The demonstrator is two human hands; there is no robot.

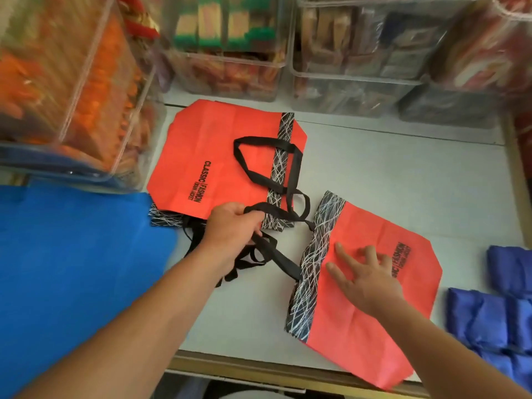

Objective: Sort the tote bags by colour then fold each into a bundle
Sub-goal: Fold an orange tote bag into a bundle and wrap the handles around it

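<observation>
Red tote bag (368,312): flat on bench (403,174), front right, corner past the edge.
Right hand (371,280): fingers spread, pressing it.
Left hand (230,228): curled round black handles (276,254).
Unclear: which bag's straps.

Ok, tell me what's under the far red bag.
A patterned band and black straps of another bag poke out beneath the far red bag; how many lie under it is covered.

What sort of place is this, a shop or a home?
Probably a small shop or stockroom, though that is a guess. Several clear plastic bins packed with wrapped goods line the back of a white counter, identical red tote bags lie on it, and folded blue bundles sit at the right.
</observation>
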